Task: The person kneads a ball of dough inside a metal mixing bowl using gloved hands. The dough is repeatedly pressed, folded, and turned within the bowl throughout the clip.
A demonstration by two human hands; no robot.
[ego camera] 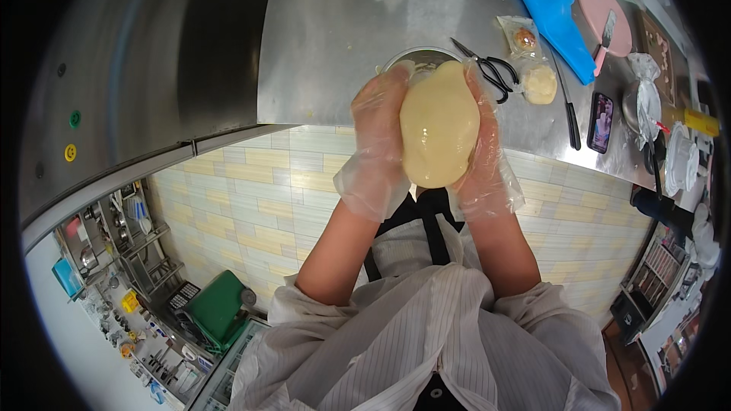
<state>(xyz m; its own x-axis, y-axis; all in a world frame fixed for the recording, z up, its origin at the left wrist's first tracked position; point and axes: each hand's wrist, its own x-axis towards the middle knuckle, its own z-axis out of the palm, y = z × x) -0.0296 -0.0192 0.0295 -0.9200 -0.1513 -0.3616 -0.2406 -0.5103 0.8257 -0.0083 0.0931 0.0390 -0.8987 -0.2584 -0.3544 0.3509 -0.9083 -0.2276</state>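
Note:
A smooth, pale yellow lump of dough (440,125) is held up in front of me, longer than it is wide. My left hand (381,108), in a clear plastic glove, grips its left side. On the opposite side, my right hand (485,131) holds it in a similar glove. Behind the dough, a round metal bowl (420,51) stands on the steel table (320,68); the dough and hands hide most of it. Black-handled scissors (495,71) lie just beyond my right hand.
Right of the scissors are a wrapped round pastry (525,39), a bagged pale dough ball (539,84), a long black-handled knife (573,125) and a phone (601,123). Farther off lie a blue piping bag (548,17) and a spatula (606,40) on a pink disc (597,3). A steel cabinet (143,57) borders the left.

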